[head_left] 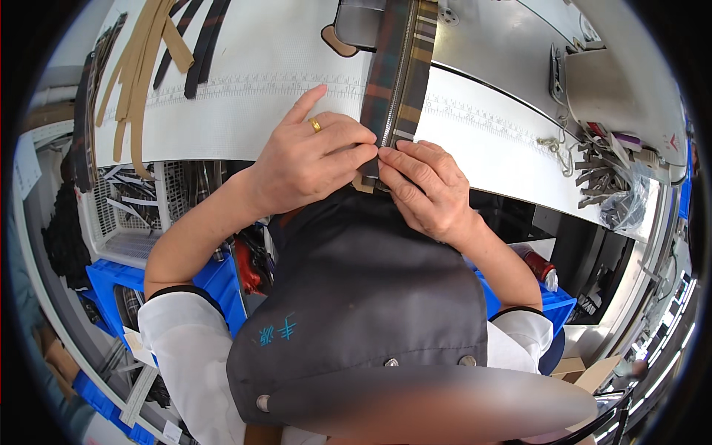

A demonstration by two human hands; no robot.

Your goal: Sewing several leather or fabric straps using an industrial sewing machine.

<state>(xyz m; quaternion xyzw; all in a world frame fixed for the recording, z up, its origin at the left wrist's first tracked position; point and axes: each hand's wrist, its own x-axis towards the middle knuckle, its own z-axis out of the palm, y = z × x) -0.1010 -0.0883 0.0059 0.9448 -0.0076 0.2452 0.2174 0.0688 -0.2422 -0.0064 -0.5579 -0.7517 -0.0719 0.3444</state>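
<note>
A long plaid fabric strip [419,74] with a metal-toothed zipper [394,100] down its middle runs from the top of the view to the table's near edge. My left hand [308,159] pinches the strip's near end from the left, thumb and fingertips together and the index finger lifted away. It wears a gold ring [315,124]. From the right, my right hand [430,185] closes its thumb and fingers on the same end, close beside the left fingertips. Whatever small part lies between the fingertips is hidden.
Tan strips [152,67] and dark strips [208,48] lie on the white table [245,126] with its printed ruler. A grey metal plate [482,55] is at the far right. Beyond my right hand are a chain [564,144] and a plastic bag [627,204]. A white basket [126,245] sits below left.
</note>
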